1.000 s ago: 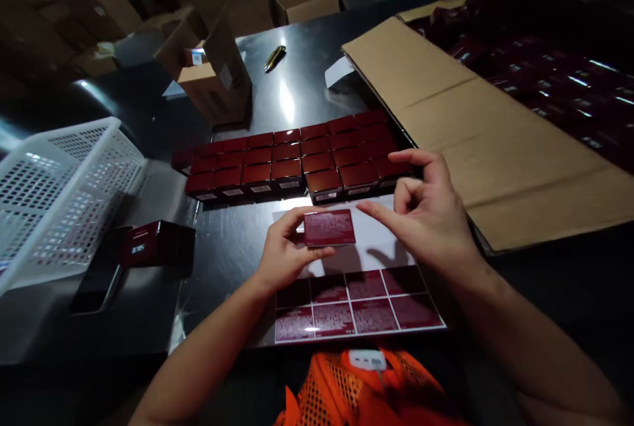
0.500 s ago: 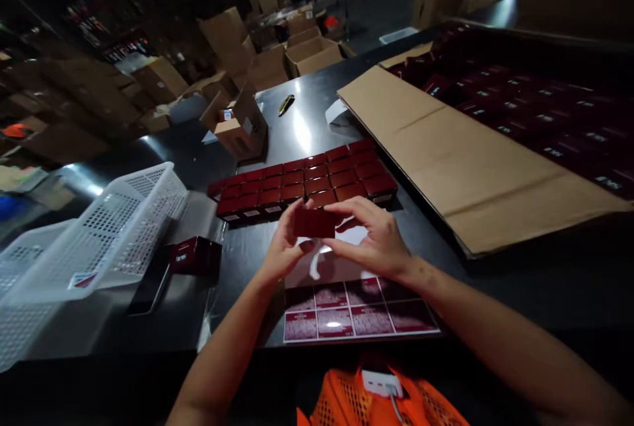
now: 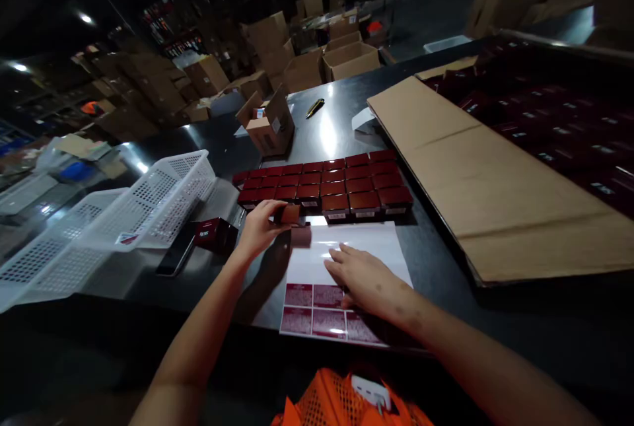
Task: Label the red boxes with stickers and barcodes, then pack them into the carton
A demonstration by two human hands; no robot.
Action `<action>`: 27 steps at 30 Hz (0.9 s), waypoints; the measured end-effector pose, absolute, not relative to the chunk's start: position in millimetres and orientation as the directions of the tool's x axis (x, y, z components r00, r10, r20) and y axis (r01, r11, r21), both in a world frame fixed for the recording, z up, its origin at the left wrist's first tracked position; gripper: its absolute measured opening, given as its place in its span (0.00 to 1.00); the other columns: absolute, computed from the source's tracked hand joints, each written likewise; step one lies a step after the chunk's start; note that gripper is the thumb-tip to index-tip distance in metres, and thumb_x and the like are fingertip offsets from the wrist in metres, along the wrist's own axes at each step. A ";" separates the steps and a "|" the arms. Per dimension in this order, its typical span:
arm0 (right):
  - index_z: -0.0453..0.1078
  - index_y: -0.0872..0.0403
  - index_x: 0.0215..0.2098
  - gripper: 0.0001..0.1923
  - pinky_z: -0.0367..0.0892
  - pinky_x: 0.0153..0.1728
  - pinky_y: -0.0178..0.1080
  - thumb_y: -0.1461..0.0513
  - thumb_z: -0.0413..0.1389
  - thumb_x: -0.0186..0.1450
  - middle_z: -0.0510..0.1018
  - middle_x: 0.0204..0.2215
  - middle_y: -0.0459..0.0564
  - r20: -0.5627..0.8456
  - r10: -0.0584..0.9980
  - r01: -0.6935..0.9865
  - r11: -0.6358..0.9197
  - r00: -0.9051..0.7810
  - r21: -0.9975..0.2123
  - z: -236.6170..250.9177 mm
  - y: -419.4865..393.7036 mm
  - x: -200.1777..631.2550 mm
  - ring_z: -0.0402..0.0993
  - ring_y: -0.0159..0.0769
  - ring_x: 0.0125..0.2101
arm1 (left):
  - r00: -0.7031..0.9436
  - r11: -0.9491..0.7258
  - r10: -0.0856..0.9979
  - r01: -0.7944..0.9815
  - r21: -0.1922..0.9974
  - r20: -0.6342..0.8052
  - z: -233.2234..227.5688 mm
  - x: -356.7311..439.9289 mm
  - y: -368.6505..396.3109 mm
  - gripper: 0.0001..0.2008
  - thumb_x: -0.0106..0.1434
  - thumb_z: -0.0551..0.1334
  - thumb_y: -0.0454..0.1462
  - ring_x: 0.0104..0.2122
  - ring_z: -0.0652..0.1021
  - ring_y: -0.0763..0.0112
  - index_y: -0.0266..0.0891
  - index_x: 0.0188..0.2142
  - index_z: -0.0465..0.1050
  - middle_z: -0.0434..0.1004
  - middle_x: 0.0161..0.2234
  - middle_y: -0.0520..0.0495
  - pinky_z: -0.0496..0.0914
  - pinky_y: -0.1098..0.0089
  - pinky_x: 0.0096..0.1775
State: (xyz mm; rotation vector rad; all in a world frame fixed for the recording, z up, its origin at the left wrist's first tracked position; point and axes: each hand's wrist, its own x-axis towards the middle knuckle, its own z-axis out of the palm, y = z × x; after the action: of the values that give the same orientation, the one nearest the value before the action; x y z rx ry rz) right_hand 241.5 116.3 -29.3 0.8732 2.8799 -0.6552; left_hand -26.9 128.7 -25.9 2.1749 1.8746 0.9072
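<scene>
My left hand (image 3: 262,224) is closed on a small dark red box (image 3: 290,214), thumb and fingers at its left side. It holds the box by the front row of the block of dark red boxes (image 3: 334,187), several of which have white barcode labels on their front faces. Over a sheet of labels (image 3: 317,254) lies my right hand (image 3: 364,277), fingers stretched out and holding nothing. The sheet has a bare white upper part and dark red printed labels below; my right hand hides some of these.
White perforated baskets (image 3: 153,198) stand at the left, near a phone (image 3: 174,257) and a single dark red box (image 3: 215,234). A cardboard flap (image 3: 495,175) borders many dark red boxes at the right. Behind are a small open carton (image 3: 270,129) and a utility knife (image 3: 315,108).
My right hand has let go of the small box and moved down over the label sheet. My left hand has carried the box left to the front row. The view has shifted left.
</scene>
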 end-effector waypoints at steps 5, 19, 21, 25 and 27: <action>0.77 0.55 0.39 0.22 0.70 0.40 0.44 0.54 0.73 0.50 0.79 0.40 0.53 -0.195 0.424 0.466 0.834 -0.884 -0.296 -30.0 108.3 234.4 0.74 0.50 0.44 | -0.040 -0.171 0.928 0.838 0.519 0.371 -43.5 -2.2 146.1 0.24 0.50 0.72 0.30 0.42 0.77 0.64 0.43 0.47 0.75 0.71 0.45 0.44 0.78 0.67 0.38; 0.75 0.57 0.44 0.27 0.69 0.43 0.45 0.50 0.71 0.53 0.79 0.44 0.55 -0.189 0.459 0.495 0.822 -0.868 -0.281 -28.6 105.2 228.5 0.73 0.52 0.47 | -0.272 -0.072 0.881 0.732 0.678 0.387 -66.2 23.4 148.8 0.30 0.51 0.72 0.33 0.38 0.78 0.67 0.41 0.52 0.64 0.75 0.38 0.50 0.73 0.66 0.41; 0.75 0.57 0.44 0.27 0.68 0.43 0.45 0.49 0.70 0.54 0.79 0.44 0.56 -0.188 0.459 0.495 0.822 -0.868 -0.281 -25.9 106.4 228.4 0.72 0.52 0.47 | -0.285 -0.056 0.889 0.710 0.702 0.359 -65.1 27.0 145.2 0.30 0.52 0.72 0.33 0.38 0.79 0.66 0.41 0.52 0.63 0.76 0.38 0.48 0.73 0.66 0.40; 0.75 0.57 0.44 0.26 0.68 0.44 0.45 0.49 0.69 0.55 0.78 0.45 0.57 -0.171 0.442 0.474 0.831 -0.880 -0.292 -26.3 110.1 227.1 0.72 0.52 0.47 | -0.272 0.003 0.916 0.742 0.671 0.296 -62.3 14.7 130.3 0.32 0.52 0.72 0.37 0.38 0.78 0.64 0.40 0.54 0.64 0.76 0.38 0.47 0.74 0.65 0.38; 0.74 0.57 0.45 0.26 0.68 0.46 0.46 0.49 0.69 0.56 0.78 0.46 0.58 -0.148 0.438 0.462 0.835 -0.887 -0.298 -29.2 111.9 226.4 0.71 0.52 0.49 | -0.245 0.024 0.932 0.778 0.627 0.268 -61.3 -0.7 118.1 0.27 0.54 0.71 0.41 0.39 0.79 0.62 0.40 0.52 0.68 0.77 0.40 0.45 0.75 0.63 0.39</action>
State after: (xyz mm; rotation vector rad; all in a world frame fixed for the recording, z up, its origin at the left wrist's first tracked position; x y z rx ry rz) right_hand 226.4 111.9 -29.2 0.7222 2.9387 -0.5059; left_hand -0.7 118.1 -61.3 1.7775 2.0785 1.0289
